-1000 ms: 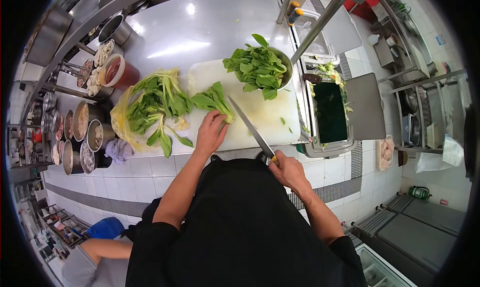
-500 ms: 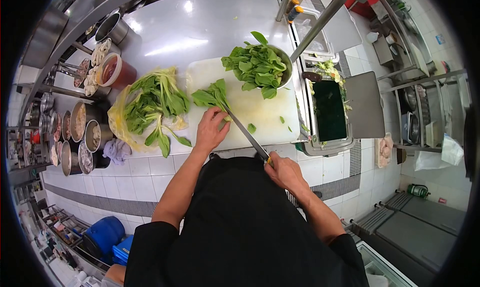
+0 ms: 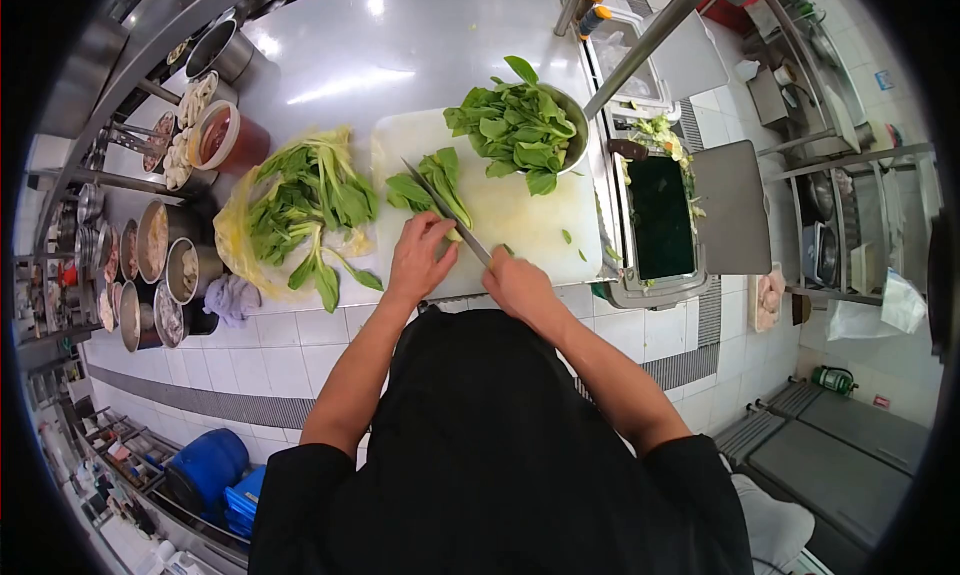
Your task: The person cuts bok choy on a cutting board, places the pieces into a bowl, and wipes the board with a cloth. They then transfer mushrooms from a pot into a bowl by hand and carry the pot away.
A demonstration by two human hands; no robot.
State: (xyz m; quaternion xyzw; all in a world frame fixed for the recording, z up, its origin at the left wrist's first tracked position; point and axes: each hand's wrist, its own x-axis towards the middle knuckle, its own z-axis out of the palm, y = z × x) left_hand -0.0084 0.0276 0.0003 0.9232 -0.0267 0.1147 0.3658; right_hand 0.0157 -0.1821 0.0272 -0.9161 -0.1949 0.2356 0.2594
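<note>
Right hand [image 3: 518, 285] is closed around the handle of a knife [image 3: 447, 213]; the handle itself is hidden inside the fist. The blade runs up and to the left from the hand, lying across a bunch of greens [image 3: 432, 182]. Forearm extends back toward the body, elbow bent out to the right.

Left hand [image 3: 420, 255] lies palm down on the stem end of the same bunch, fingers [image 3: 437, 227] curled and pressing it onto the white cutting board [image 3: 530, 225]. The grip is a hold-down, not a full wrap. The blade passes just beside these fingertips. Left forearm runs nearly straight back to the body.

The bunch lies on the left part of the board, leaves pointing away from the person. A few small green scraps lie on the board to the right of the blade.

At the board's far right corner stands a metal bowl [image 3: 574, 125] heaped with cut leaves. Left of the board, a pile of uncut greens [image 3: 305, 205] lies on a yellow plastic bag [image 3: 235, 240]. Beyond that, a red-filled container [image 3: 228, 140] stands on the steel counter [image 3: 400, 45]. Right of the board is a bin [image 3: 660, 225] with trimmings on its far rim.
</note>
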